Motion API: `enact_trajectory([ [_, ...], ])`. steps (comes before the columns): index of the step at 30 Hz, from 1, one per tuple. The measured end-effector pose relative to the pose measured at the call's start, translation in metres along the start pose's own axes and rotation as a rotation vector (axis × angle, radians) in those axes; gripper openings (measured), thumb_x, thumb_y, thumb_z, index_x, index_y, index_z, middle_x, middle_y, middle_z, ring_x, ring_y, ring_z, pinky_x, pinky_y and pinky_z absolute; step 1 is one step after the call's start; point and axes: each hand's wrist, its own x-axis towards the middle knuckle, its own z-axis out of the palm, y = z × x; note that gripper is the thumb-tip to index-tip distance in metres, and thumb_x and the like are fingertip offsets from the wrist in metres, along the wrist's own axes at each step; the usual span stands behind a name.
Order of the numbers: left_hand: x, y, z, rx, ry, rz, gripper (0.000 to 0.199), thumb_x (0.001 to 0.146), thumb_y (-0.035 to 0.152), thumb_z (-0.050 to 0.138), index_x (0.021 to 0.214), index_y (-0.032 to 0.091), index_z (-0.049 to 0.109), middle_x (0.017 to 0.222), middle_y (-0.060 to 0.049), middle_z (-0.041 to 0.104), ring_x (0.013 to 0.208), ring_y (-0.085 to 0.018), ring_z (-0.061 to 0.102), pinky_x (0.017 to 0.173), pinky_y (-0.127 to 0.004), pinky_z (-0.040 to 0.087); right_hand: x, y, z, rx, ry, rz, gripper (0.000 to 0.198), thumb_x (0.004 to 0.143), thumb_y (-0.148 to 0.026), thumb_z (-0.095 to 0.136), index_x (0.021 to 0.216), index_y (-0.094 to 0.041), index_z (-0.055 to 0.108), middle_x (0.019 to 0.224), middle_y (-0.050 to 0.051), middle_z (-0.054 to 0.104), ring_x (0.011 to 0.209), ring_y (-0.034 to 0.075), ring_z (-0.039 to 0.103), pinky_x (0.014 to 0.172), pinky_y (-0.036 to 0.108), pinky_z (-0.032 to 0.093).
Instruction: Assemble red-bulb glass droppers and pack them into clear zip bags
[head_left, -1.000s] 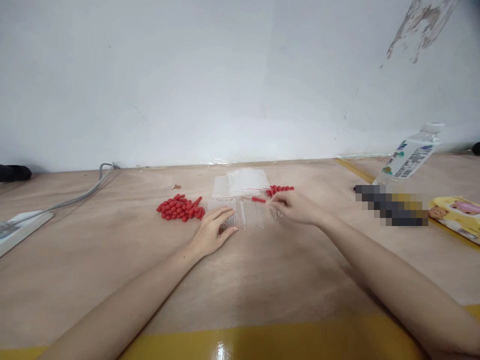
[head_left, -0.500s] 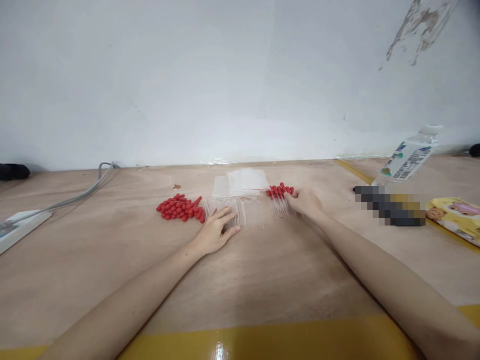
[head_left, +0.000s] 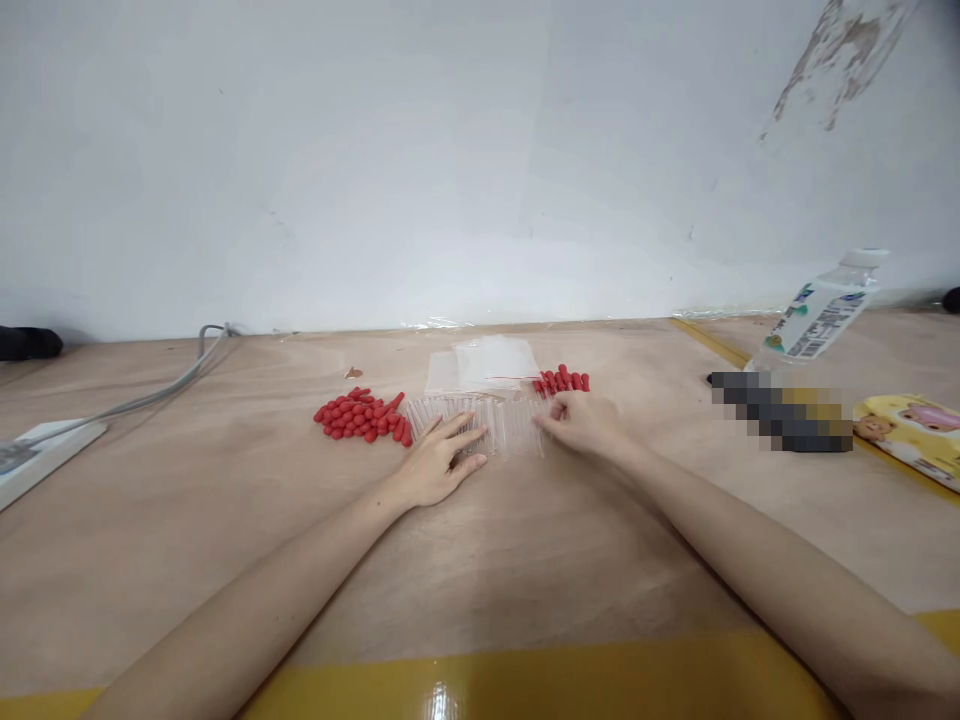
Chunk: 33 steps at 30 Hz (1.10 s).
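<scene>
Tan with a faint grain, the tabletop (head_left: 480, 570) has a glossy yellow band (head_left: 360, 695) along its near edge. Towards the far edge, the bulb pile (head_left: 362, 415) and the bulb cluster (head_left: 564, 379) are plain red, the tubes (head_left: 510, 430) clear, the bags (head_left: 487, 360) whitish with a thin red line. Near the right edge — a white bottle label (head_left: 817, 318) marked blue and green, and a yellow packet (head_left: 896, 408) printed pink and brown.

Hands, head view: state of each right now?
Left hand: open, fingers spread over the clear tubes.
Right hand: fingers curled at the tubes' right end; can't tell whether it's pinching one.
</scene>
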Motion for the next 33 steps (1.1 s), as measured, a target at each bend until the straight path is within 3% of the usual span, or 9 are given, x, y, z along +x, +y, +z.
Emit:
enact_trajectory([
  [8,-0.001,0.001,0.001,0.010,0.036,-0.013,0.045,0.087,0.040,0.043,0.127,0.020,0.046,0.135,-0.013,0.042,0.128,-0.023,0.033,0.105,-0.049,0.021,-0.014,-0.017,-0.004,-0.080,-0.174,0.014,0.028,0.072,-0.042,0.054,0.055,-0.021,0.061,0.065,0.005,0.063,0.067,0.022,0.058,0.055,0.029,0.036],
  [15,-0.003,0.002,0.004,0.000,0.068,-0.005,0.044,0.086,0.040,0.044,0.126,0.021,0.047,0.133,-0.012,0.045,0.124,-0.024,0.039,0.104,-0.050,0.023,-0.011,-0.018,0.004,-0.071,-0.109,0.061,0.025,0.070,-0.036,0.054,0.054,-0.020,0.064,0.062,0.006,0.063,0.063,0.020,0.058,0.051,0.027,0.036],
  [18,-0.001,0.004,0.000,0.063,0.159,-0.041,0.041,0.084,0.041,0.048,0.119,0.020,0.054,0.126,-0.011,0.051,0.117,-0.027,0.045,0.100,-0.050,0.029,-0.010,-0.018,0.007,-0.071,-0.101,0.083,0.025,0.069,-0.035,0.054,0.053,-0.019,0.064,0.061,0.007,0.063,0.061,0.020,0.058,0.051,0.026,0.036],
  [21,0.004,-0.003,-0.017,0.243,0.298,-0.212,0.034,0.082,0.042,0.048,0.102,0.020,0.064,0.109,-0.010,0.060,0.104,-0.029,0.050,0.090,-0.049,0.035,-0.009,-0.018,0.008,-0.076,-0.099,0.087,0.025,0.069,-0.032,0.053,0.050,-0.019,0.062,0.060,0.006,0.062,0.059,0.020,0.058,0.050,0.026,0.036],
  [24,0.014,-0.024,-0.042,0.429,0.314,-0.469,0.031,0.079,0.041,0.048,0.089,0.019,0.067,0.101,-0.012,0.059,0.099,-0.031,0.049,0.085,-0.048,0.035,-0.008,-0.017,0.008,-0.080,-0.077,0.061,0.022,0.069,-0.029,0.053,0.050,-0.019,0.061,0.060,0.006,0.062,0.058,0.020,0.058,0.050,0.027,0.037],
  [29,0.034,-0.065,-0.063,0.503,0.067,-0.798,0.035,0.072,0.045,0.052,0.080,0.015,0.069,0.100,-0.019,0.058,0.104,-0.036,0.045,0.085,-0.046,0.033,-0.010,-0.017,0.007,-0.023,-0.064,0.095,0.022,0.073,-0.030,0.050,0.056,-0.020,0.059,0.064,0.007,0.063,0.063,0.022,0.058,0.051,0.029,0.035],
  [33,0.046,-0.080,-0.058,0.491,-0.035,-0.870,0.033,0.068,0.041,0.056,0.072,0.010,0.068,0.100,-0.023,0.060,0.104,-0.039,0.047,0.085,-0.048,0.033,-0.012,-0.013,0.014,0.129,0.101,-0.022,0.016,0.080,-0.030,0.044,0.075,-0.019,0.054,0.069,0.006,0.062,0.062,0.019,0.057,0.053,0.028,0.035],
])
